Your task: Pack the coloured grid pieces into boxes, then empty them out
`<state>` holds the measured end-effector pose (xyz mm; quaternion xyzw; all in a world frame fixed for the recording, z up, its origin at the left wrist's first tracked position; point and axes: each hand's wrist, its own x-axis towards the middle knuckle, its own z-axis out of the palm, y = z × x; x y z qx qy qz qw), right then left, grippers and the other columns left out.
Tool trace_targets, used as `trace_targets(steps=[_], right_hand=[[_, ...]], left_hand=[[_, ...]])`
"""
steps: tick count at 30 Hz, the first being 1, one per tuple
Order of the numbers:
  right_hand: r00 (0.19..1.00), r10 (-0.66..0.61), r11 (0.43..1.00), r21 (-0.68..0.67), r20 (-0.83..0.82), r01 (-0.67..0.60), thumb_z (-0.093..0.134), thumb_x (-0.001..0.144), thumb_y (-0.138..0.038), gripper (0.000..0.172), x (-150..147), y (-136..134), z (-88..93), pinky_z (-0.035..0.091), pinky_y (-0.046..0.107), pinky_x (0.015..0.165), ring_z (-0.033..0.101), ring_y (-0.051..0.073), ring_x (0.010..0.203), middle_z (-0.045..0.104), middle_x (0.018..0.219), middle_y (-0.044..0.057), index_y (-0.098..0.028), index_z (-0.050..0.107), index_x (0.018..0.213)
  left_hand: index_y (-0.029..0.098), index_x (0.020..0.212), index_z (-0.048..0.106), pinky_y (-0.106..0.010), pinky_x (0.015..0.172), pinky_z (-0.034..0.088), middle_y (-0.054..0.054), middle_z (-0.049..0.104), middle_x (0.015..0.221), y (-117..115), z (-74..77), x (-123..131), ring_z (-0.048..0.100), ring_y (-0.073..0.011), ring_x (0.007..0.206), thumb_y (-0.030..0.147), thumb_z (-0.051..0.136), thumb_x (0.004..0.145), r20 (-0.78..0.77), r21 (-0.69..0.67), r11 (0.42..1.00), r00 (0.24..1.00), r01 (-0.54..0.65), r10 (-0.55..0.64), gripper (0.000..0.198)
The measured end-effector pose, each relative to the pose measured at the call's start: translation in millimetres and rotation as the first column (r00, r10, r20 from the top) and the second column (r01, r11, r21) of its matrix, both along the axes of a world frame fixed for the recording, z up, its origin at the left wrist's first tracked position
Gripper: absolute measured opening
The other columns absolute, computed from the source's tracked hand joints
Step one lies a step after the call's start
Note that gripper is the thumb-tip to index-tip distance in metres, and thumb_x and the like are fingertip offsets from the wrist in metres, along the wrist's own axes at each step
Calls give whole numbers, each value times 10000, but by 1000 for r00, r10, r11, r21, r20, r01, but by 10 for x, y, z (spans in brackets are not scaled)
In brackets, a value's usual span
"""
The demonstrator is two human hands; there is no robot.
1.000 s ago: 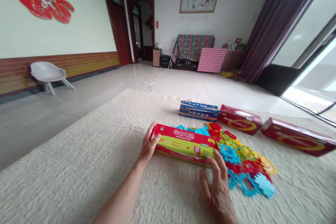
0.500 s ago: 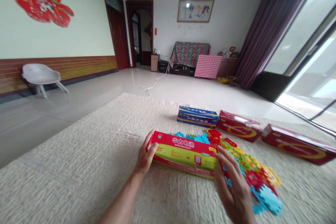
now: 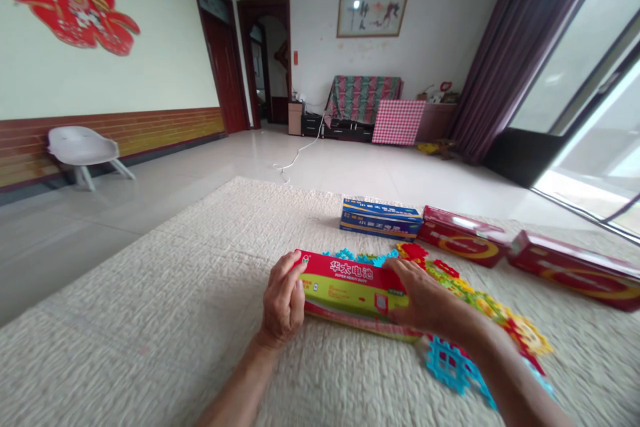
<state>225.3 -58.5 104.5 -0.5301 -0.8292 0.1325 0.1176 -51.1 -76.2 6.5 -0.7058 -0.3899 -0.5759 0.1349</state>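
Note:
A red and lime-green battery box [image 3: 345, 293] with white lettering lies lengthwise before me on the cream quilted mat [image 3: 200, 293]. My left hand [image 3: 284, 300] is closed over the box's left end, fingers bent at its upper corner. At the other end, my right hand [image 3: 420, 295] grips the box with the thumb on the printed front and the fingers over the top. Colourful plastic interlocking pieces, among them a blue one [image 3: 450, 363], lie behind and to the right, partly covered by my right forearm.
Beyond the pieces stand a blue battery box [image 3: 380, 220], a red box [image 3: 465, 237] and another red box [image 3: 580, 270] in a row. A white chair [image 3: 83, 147] is by the left wall. A white cable [image 3: 300, 153] runs across the tiled floor.
My right hand has moved from beside the box's right end onto it and closed there. My left hand's fingers have shifted up over the left corner. The view has tilted slightly.

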Motion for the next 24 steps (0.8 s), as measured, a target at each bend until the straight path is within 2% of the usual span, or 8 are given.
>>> trace_targets(steps=[3,7,12,18,22,24], right_hand=[[998,13,1000,-29,58,-11,616,701,-264,543,-13,-20,37,412,472,1084,494,318,1278,548,1341,196,-132,566,1226],[997,52,998,-45,64,-49,634,683,-285,634,1,-16,16,456,421,1044,508,308,1254,549,1335,191,-120,520,1284],[998,51,992,114,22,-53,625,626,-219,475,29,48,-122,544,413,889,621,294,1038,658,1074,114,-206,615,1101],[985,147,963,241,-85,-123,587,675,-184,561,128,22,-253,554,364,894,625,250,1080,621,1203,94,-237,600,1233],[989,132,964,239,-67,-112,565,713,-185,541,141,1,-193,556,374,893,650,238,1059,639,1237,101,-227,617,1250],[991,119,972,210,-55,-105,569,727,-203,485,132,-3,-102,563,374,854,677,234,996,683,1173,91,-223,643,1206]], left_hand=[[137,1331,505,-465,1022,487,-170,583,1300,17,-1,26,527,-249,1262,12,407,882,-1,19,1000,1000,-7,7,475],[154,1372,468,-444,1007,507,-155,596,1287,23,-19,36,543,-236,1245,17,400,893,8,3,1000,1000,-13,13,504],[177,1391,453,-452,1008,511,-147,593,1294,8,-25,32,541,-240,1253,37,383,907,14,-16,1000,1000,-4,4,508],[181,1416,431,-461,1031,492,-156,568,1334,4,-34,37,521,-245,1281,53,367,924,24,-9,1000,1000,-5,5,512],[176,1442,401,-462,1071,453,-165,535,1378,4,-50,48,489,-246,1318,76,365,940,63,-27,1000,998,-13,15,514],[178,1460,375,-473,1088,434,-171,512,1408,11,-57,53,467,-251,1342,98,359,952,84,-29,999,996,-19,21,514]])
